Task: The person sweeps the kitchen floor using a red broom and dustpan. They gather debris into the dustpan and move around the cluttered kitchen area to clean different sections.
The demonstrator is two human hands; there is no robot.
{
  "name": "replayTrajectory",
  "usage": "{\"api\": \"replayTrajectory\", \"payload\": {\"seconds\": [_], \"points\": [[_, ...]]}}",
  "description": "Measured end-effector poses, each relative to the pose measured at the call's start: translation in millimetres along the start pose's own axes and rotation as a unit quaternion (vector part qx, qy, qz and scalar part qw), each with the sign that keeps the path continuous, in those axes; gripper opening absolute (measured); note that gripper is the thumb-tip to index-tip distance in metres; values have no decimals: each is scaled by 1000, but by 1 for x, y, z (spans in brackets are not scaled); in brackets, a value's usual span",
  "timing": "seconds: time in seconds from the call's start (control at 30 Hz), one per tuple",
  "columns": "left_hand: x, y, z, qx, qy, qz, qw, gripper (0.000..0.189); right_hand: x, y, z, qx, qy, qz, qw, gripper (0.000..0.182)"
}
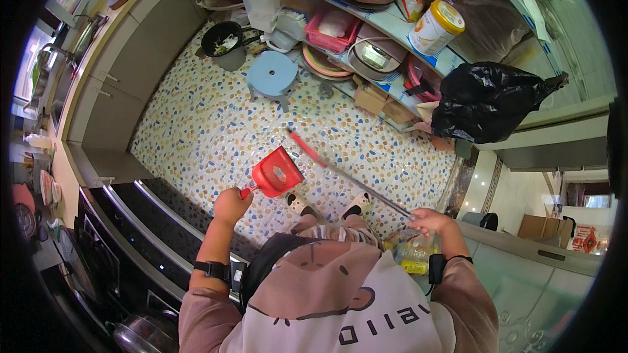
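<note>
My left hand (232, 208) grips the short handle of a red plastic dustpan (278, 172), which is held above the floor near my feet. A sticker shows on its pan. My right hand (432, 220) is closed around the near end of a long thin grey rod (365, 189). That rod slants away to the left and finishes in a red section with a dark tip; the red part is blurred, so its exact kind is unclear. Below both tools lies the pebble-patterned floor (206, 127).
A blue plastic stool (273, 72) and a dark bin with scraps (228, 49) stand farther off. Shelving on the right carries a rice cooker (375, 54) and a tin with a yellow lid (436, 27). A black plastic bag (485, 100) juts out. Grey cabinets (117, 83) line the left.
</note>
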State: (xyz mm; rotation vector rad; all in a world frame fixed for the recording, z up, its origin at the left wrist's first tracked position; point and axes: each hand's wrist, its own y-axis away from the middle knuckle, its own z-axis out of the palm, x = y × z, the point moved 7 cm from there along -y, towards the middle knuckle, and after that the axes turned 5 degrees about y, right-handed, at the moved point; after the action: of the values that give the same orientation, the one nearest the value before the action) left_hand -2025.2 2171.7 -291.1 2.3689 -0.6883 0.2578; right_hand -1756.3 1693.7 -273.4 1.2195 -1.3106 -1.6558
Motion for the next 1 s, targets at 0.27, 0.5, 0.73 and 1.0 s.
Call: {"api": "replayTrajectory", "payload": {"seconds": [0.27, 0.5, 0.73, 1.0], "points": [[-11, 4, 2, 25, -7, -22, 999, 42, -12, -113, 29, 83, 84, 19, 993, 12], [-22, 15, 5, 13, 27, -49, 998, 41, -21, -109, 79, -147, 191, 21, 970, 13], [-1, 36, 22, 24, 18, -15, 999, 43, -11, -55, 31, -110, 138, -18, 984, 11], [90, 35, 65, 35, 53, 14, 998, 45, 58, -30, -53, -40, 85, -31, 995, 17]]}}
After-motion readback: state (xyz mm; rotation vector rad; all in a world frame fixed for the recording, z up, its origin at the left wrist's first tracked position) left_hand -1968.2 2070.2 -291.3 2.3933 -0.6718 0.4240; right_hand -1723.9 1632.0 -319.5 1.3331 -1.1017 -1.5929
